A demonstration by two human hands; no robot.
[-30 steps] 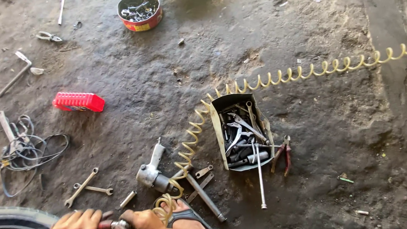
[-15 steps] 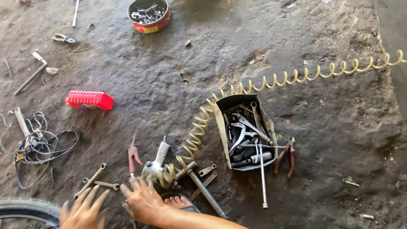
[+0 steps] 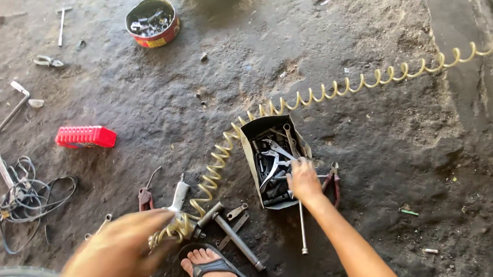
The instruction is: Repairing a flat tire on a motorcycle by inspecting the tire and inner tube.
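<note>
While my right hand (image 3: pixel 304 181) rummages, fingers down, in the black tool box (image 3: pixel 274 159) on the floor, my left hand (image 3: pixel 121 252), blurred but seemingly spread empty, hovers by the air tool (image 3: pixel 178 201), so I must pick deliberately.

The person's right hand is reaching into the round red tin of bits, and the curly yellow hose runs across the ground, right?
Not quite. In the head view the right hand reaches into the dark box of tools, not the round red tin, which sits far off. The curly yellow hose does run across the ground.
</note>
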